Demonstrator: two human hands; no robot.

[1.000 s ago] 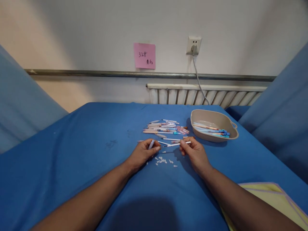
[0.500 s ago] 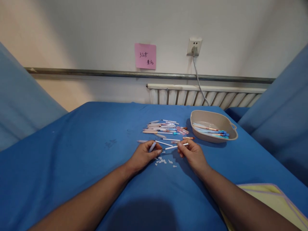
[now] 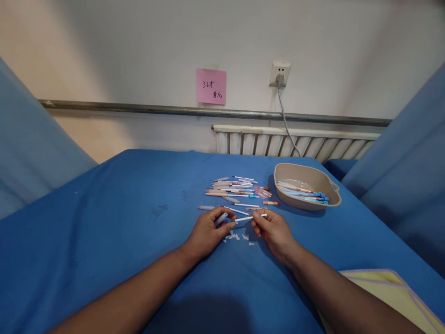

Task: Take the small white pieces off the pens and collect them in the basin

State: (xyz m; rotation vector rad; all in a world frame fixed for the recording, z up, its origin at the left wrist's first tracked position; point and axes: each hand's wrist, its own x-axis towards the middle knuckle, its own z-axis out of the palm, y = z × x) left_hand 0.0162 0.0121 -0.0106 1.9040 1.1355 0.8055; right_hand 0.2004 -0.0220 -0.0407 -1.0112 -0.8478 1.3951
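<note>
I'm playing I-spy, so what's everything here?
sticky note: one, pink, wall
rail: one, grey, wall
wall socket: one, white, above rail
cable: one, grey, below socket
radiator: one, white, below rail
curtains: two, blue, sides
tablecloth: one, blue, middle
basket: one, tan, right
pens: several, mostly blue, basket
pen parts: many, mixed, centre
pen tips: several, white, nearer
cloth: one, yellow, bottom right
barrel: one, lilac, held
refill: one, white, held
left hand: one, holding barrel
right hand: one, holding refill
</note>
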